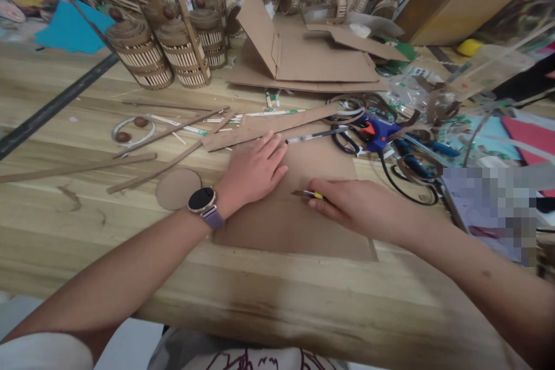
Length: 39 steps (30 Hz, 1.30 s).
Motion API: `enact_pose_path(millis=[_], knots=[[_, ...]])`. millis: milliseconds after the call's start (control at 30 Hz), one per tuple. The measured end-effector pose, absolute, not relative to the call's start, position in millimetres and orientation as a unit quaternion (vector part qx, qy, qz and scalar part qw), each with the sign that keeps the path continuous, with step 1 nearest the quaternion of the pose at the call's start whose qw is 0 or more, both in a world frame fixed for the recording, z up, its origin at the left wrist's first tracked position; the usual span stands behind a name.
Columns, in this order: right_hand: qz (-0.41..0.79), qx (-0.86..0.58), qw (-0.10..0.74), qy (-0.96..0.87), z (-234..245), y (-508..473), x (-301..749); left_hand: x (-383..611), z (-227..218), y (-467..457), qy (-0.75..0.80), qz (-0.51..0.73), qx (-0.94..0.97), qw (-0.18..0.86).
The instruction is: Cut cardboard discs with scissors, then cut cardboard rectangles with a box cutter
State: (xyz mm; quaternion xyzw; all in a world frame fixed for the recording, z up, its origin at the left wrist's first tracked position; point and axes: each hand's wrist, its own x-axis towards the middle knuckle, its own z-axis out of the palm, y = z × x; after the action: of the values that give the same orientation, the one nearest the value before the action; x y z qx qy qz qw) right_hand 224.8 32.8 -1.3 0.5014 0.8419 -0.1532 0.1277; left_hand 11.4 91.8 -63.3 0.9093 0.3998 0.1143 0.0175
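Observation:
A flat sheet of brown cardboard (295,225) lies on the wooden table (303,306) in front of me. My left hand (254,170), with a watch on the wrist, lies open and flat on the sheet's far left part, fingers stretched out. My right hand (358,205) is closed around a small utility knife (307,193) with a yellow body. The knife's blade tip rests on the cardboard, just right of my left hand. A cardboard disc (177,188) lies left of my left wrist.
Long cardboard strips (269,127) and a pen (316,136) lie beyond the sheet. A blue glue gun (379,130), scissors and cables sit at the right. Slatted round lanterns (173,52) and folded cardboard (303,58) stand farther back. A black bar (56,104) crosses the left.

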Motion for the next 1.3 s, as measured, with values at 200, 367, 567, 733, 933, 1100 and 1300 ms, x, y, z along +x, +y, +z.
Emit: enact_pose_path(millis=[200, 367, 567, 733, 933, 1100, 1300], knots=[[-0.092, 0.472, 0.198, 0.854, 2.2, 29.5, 213.8, 11.9, -62.8, 92.5, 0.381, 0.096, 0.919, 0.031], [-0.069, 0.454, 0.182, 0.869, -3.4, 31.8, 214.7, 12.6, -61.9, 92.3, 0.383, 0.089, 0.919, 0.036], [-0.062, 0.451, 0.188, 0.87, -4.2, 31.0, 214.0, 13.9, -59.3, 92.0, 0.386, 0.077, 0.919, 0.035], [-0.057, 0.455, 0.217, 0.862, -1.1, 29.9, 210.6, 13.9, -60.0, 92.3, 0.389, 0.08, 0.917, 0.029], [-0.045, 0.456, 0.216, 0.862, -0.7, 29.7, 207.2, 13.9, -59.5, 91.8, 0.387, 0.083, 0.918, 0.022], [-0.032, 0.452, 0.217, 0.865, 1.2, 28.4, 204.8, 14.3, -57.8, 90.7, 0.386, 0.078, 0.919, 0.021], [-0.028, 0.452, 0.233, 0.861, 5.3, 28.4, 202.5, 14.7, -58.0, 90.3, 0.387, 0.071, 0.919, 0.019]])
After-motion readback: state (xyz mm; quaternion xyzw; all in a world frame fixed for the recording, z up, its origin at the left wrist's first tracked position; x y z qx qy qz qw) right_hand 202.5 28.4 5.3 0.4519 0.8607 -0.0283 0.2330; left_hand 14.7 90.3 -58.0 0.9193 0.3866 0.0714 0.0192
